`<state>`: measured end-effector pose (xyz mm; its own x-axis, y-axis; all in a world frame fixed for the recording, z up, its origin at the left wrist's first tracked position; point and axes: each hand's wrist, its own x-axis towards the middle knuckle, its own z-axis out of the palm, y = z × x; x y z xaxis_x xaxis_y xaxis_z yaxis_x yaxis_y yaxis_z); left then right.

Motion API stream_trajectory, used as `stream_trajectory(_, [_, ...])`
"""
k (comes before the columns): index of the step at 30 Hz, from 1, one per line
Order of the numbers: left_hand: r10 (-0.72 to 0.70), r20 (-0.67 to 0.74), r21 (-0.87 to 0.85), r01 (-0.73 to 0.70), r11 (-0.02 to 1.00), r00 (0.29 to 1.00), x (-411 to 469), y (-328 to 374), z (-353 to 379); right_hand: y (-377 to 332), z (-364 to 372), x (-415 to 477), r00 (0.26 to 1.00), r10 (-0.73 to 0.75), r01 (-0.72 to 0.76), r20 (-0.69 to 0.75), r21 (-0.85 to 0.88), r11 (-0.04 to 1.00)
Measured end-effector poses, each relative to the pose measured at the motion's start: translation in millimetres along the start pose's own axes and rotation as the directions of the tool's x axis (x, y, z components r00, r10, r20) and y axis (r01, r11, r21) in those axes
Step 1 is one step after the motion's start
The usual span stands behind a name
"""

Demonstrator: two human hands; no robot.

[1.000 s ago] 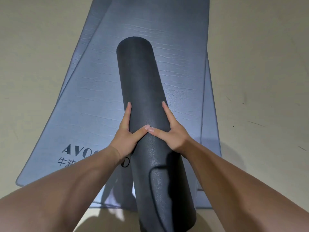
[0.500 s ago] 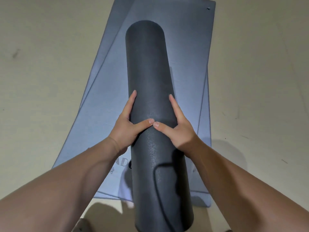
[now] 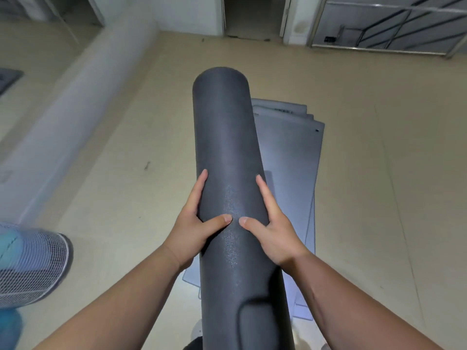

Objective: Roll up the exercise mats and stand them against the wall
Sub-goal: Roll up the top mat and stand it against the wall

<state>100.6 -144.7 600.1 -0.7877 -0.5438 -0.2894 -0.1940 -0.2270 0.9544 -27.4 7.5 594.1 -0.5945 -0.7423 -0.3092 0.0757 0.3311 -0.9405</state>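
Above beige floor (image 3: 379,198) and flat mats (image 3: 288,147); left hand (image 3: 192,231), right hand (image 3: 273,231), each grip wrapped round rolled mat (image 3: 225,137).

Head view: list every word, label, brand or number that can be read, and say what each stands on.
No text can be read.
Flat mats: a small dark mark near the far edge, too blurred to read.
Roll: no print shows on its dark surface.
Fan: no label shows.
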Motion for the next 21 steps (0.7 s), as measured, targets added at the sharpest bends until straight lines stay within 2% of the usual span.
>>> stream_trajectory(4, [0.062,0.012,-0.007,-0.062,0.998,0.998,-43.8,100.8,-43.4,-111.2,36.0,-31.5,0.999,-0.051,0.051,-0.01,0.018,0.999])
stream_trajectory(7, [0.092,0.016,-0.008,-0.092,0.996,0.996,-52.8,145.8,-61.7,-157.5,52.9,-39.8,0.996,-0.075,0.076,-0.044,0.041,0.996])
stream_trajectory(13, [0.206,0.04,0.033,-0.207,0.978,0.978,-41.6,204.3,-81.9,-207.2,63.9,-22.3,0.98,-0.187,0.193,-0.061,0.116,0.974])
stream_trajectory(21, [0.302,-0.086,0.023,-0.302,0.953,0.949,-13.2,235.1,-147.9,-252.6,107.9,48.2,0.948,-0.297,0.281,0.115,0.14,0.949])
